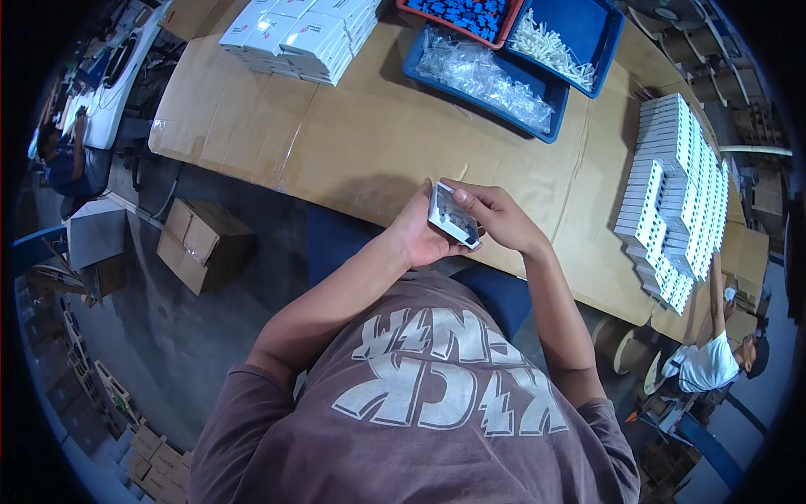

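Over the near edge of the table, both my hands hold a small flat white case (454, 220) with a dark, partly see-through face. My left hand (413, 231) cradles it from the left and below, its fingers wrapped behind it. From the right, my right hand (501, 217) grips the case, thumb lying across its upper face; its other fingers are partly hidden. Small dark shapes show inside, too small to name.
The cardboard-covered table (353, 126) bears stacked white boxes (302, 38), a blue tray of clear plastic pieces (487, 80), a blue tray of white pegs (558, 46), a red tray of blue parts (466, 15) and white stacked units (672, 202). A person (714, 361) is at right.
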